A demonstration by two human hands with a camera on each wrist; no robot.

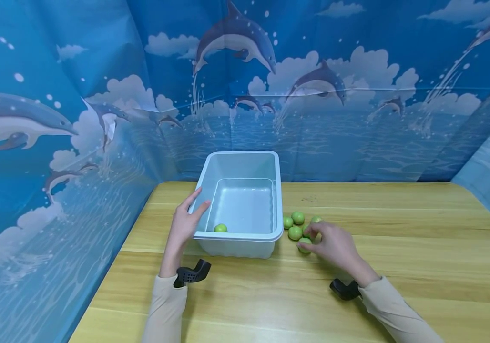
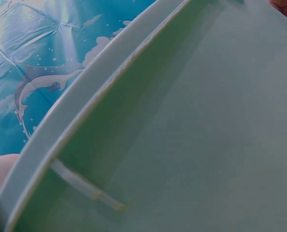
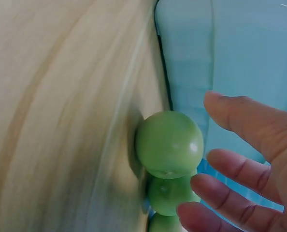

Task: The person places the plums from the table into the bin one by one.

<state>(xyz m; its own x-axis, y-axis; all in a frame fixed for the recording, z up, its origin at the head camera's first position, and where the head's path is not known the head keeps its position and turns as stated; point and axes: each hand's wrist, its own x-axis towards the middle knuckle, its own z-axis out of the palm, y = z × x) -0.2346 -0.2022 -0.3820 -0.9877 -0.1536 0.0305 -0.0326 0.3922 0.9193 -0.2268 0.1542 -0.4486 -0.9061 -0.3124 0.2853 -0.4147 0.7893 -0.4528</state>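
A light-blue plastic bin [image 1: 238, 236] stands on the table with one small round green fruit [image 1: 220, 228] in its near left corner. At the bin's left side my left hand [image 1: 184, 223] holds the rim, thumb over the inner side and fingers outside; the left wrist view shows mostly the bin's inner wall [image 2: 196, 121]. Just right of the bin lies a group of several green fruits [image 1: 295, 233]. My right hand [image 1: 335, 244] hovers over them, thumb and fingers spread near the closest fruit [image 3: 169, 144]. In the right wrist view a gap separates the thumb from that fruit.
The wooden table [image 1: 399, 267] extends to the right and toward me. Behind it and along its left side hangs a blue dolphin-print sheet [image 1: 356, 133], close to the bin's far end. A black wrist device [image 1: 192, 273] sits on my left forearm.
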